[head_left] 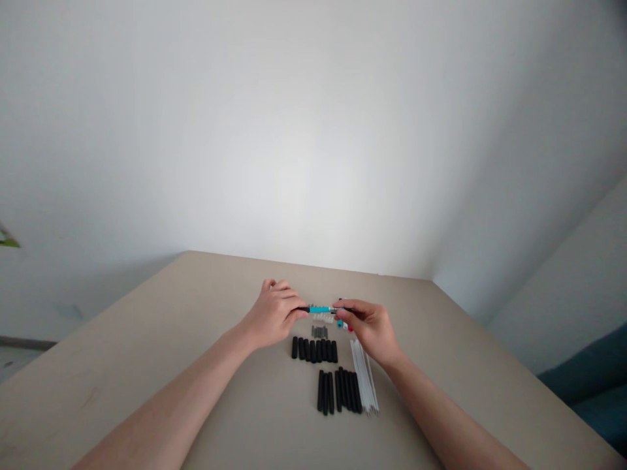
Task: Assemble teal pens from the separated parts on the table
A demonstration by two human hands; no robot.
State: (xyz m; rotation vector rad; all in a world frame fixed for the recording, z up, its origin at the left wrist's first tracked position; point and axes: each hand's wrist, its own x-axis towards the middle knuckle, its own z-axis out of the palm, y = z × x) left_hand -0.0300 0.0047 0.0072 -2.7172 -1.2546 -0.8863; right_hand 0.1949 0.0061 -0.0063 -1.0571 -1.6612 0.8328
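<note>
A pen [319, 310] with a blue middle and black ends lies level in the air, pinched at both ends above the table. My left hand [274, 314] is closed on its black left end. My right hand [375, 329] grips the right end, near a clear or silvery section; its fingers partly hide that end. Just below the pen are small whitish parts [323, 319] and a row of metal springs [320, 332]. Small coloured pieces [339, 324] lie beside my right fingers, partly covered by them.
Nearer to me are a row of short black barrels [313, 350] and groups of longer black barrels [347, 390]. White pen refills [363, 378] lie beside them, under my right wrist. The beige table [235, 418] meets a white wall [294, 163] behind. Dark blue cloth [595, 378] hangs at right.
</note>
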